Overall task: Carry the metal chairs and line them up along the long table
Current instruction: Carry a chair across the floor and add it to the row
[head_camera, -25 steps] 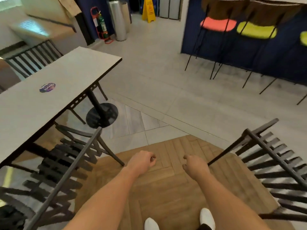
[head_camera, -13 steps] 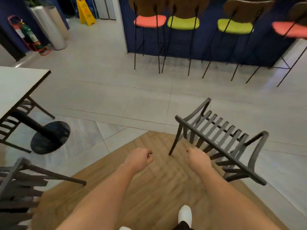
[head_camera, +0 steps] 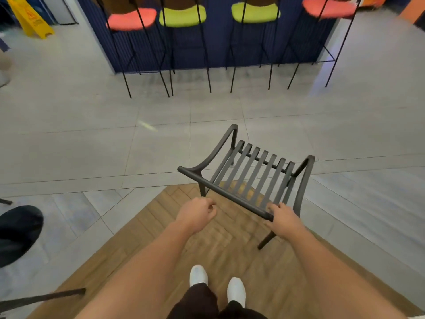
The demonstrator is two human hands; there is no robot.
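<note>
Metal chair (head_camera: 304,180) before us.
Our right hand (head_camera: 284,221) touches its back rail (head_camera: 230,195), grasp unclear; left hand (head_camera: 197,215) curled, empty.

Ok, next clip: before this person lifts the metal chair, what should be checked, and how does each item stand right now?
1. Right hand on the metal chair: ok, its fingers curl over the right end of the top rail.
2. Left hand on the rail: not ok, it is curled, holds nothing and sits short of the rail.
3. Chair upright on its legs, seat bare: ok.
4. White shoes apart from the chair legs: ok.
5. Route to the long table: cannot tell, the table is out of view.
</note>
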